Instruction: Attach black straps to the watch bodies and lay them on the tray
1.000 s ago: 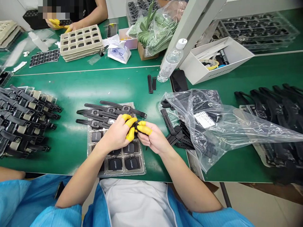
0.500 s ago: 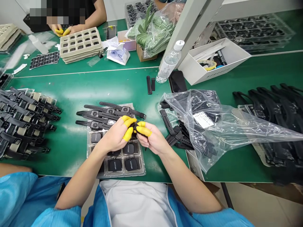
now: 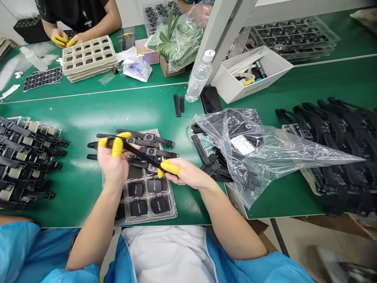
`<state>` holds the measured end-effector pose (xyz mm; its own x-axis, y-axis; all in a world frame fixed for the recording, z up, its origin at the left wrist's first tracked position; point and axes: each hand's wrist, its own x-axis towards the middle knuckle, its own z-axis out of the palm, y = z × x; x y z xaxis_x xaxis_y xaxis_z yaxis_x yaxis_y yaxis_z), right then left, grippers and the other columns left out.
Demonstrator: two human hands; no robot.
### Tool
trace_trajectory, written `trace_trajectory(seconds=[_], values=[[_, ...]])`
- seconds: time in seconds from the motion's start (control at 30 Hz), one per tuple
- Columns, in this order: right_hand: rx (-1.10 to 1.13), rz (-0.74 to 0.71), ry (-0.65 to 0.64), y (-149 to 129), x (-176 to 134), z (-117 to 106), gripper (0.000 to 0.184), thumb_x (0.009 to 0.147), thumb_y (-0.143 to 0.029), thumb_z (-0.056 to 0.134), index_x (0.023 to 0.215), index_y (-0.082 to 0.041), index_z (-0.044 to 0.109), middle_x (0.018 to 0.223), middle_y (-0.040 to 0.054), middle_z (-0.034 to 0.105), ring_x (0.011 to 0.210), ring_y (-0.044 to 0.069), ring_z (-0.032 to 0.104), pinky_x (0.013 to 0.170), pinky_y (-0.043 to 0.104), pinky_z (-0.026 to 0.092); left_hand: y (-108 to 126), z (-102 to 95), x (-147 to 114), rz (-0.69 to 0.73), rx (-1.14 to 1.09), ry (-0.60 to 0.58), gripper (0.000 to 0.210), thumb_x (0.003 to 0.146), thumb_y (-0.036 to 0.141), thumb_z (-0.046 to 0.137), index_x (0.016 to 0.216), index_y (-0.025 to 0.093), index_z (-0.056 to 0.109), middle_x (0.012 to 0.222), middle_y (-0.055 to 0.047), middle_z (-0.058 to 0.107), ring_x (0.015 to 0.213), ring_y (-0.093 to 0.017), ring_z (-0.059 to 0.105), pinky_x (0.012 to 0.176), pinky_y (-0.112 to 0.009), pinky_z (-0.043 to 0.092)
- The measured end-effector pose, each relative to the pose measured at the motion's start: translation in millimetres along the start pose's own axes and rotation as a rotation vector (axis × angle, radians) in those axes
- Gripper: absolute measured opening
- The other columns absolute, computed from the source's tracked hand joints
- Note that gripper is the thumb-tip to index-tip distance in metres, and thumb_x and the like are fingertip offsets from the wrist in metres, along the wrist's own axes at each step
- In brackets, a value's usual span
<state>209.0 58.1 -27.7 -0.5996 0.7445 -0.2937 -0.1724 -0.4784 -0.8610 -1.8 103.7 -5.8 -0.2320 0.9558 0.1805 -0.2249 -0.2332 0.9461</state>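
A long black watch strap (image 3: 144, 156) stretches between my two hands above the tray; whether a watch body is on it, I cannot make out. My left hand (image 3: 113, 159), with yellow finger cots, grips its far left end. Yellow-tipped fingers of my right hand (image 3: 184, 171) pinch the lower right end. Beneath them, a clear plastic tray (image 3: 173, 204) carries several black smartwatches (image 3: 151, 151) lying face down with straps spread. Square black pieces (image 3: 159, 205) fill its nearer compartments. My left hand hides part of the tray's left side.
Loose straps (image 3: 202, 149) and a plastic bag (image 3: 265, 153) lie to the right. Two short straps (image 3: 176, 105) rest near a water bottle (image 3: 200, 76) and phone (image 3: 211, 100). Strapped watches stand on stacked trays left (image 3: 29, 157) and right (image 3: 318, 125). A co-worker (image 3: 85, 19) sits opposite.
My hands have moved apart from being close together. The left went left and up slightly, drawing the black strap out into a long line between them. The view has shifted slightly.
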Motion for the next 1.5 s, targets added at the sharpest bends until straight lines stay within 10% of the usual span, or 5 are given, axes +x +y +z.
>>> trace_trajectory(seconds=[0.1, 0.2, 0.43, 1.2, 1.5], values=[[-0.049, -0.095, 0.176, -2.3, 1.0, 0.5, 0.033, 0.092, -0.049, 0.069, 0.084, -0.02, 0.057, 0.055, -0.0086, 0.048, 0.042, 0.006, 0.033, 0.041, 0.021, 0.024, -2.1, -1.8, 4.5, -0.07, 0.043, 0.003, 0.036, 0.091, 0.045, 0.078, 0.105, 0.021, 0.056, 0.102, -0.004, 0.08, 0.057, -0.012, 0.072, 0.05, -0.022, 0.058], [0.025, -0.199, 0.268, -0.3, 4.6, 9.1, 0.031, 0.092, -0.049, 0.069, 0.092, -0.022, 0.053, 0.06, -0.0084, 0.056, 0.041, 0.006, 0.04, 0.043, 0.021, 0.029, -8.8, 1.1, -6.5, -0.176, 0.272, -0.344, 0.032, 0.097, 0.037, 0.068, 0.124, 0.021, 0.061, 0.122, -0.011, 0.077, 0.069, -0.016, 0.076, 0.056, -0.027, 0.063], [0.111, -0.144, 0.153, 10.6, 7.0, 20.9, 0.027, 0.092, -0.044, 0.066, 0.09, -0.02, 0.055, 0.053, -0.0087, 0.054, 0.038, 0.007, 0.036, 0.04, 0.021, 0.023, -19.5, -4.6, -21.4, 0.304, 0.705, -0.841, 0.055, 0.094, 0.003, 0.044, 0.144, 0.022, 0.059, 0.143, -0.012, 0.064, 0.138, -0.024, 0.059, 0.116, -0.044, 0.052], [0.35, -0.078, 0.192, 8.4, 9.6, 21.3, 0.028, 0.086, -0.042, 0.073, 0.082, -0.022, 0.053, 0.046, -0.0129, 0.039, 0.037, 0.005, 0.023, 0.037, 0.018, 0.018, -5.0, -5.8, -16.9, 0.472, 0.86, -0.964, 0.041, 0.105, 0.019, 0.042, 0.145, 0.016, 0.051, 0.125, -0.017, 0.061, 0.118, -0.026, 0.062, 0.102, -0.045, 0.057], [-0.598, -0.415, 0.327, 5.9, -1.5, 4.3, 0.022, 0.098, -0.041, 0.064, 0.106, -0.022, 0.067, 0.085, 0.0016, 0.071, 0.069, 0.016, 0.06, 0.066, 0.03, 0.046, 44.0, -23.6, -2.9, 0.295, 1.067, -0.934, 0.057, 0.099, 0.013, 0.046, 0.155, 0.021, 0.041, 0.137, -0.012, 0.066, 0.121, -0.026, 0.067, 0.101, -0.04, 0.058]])
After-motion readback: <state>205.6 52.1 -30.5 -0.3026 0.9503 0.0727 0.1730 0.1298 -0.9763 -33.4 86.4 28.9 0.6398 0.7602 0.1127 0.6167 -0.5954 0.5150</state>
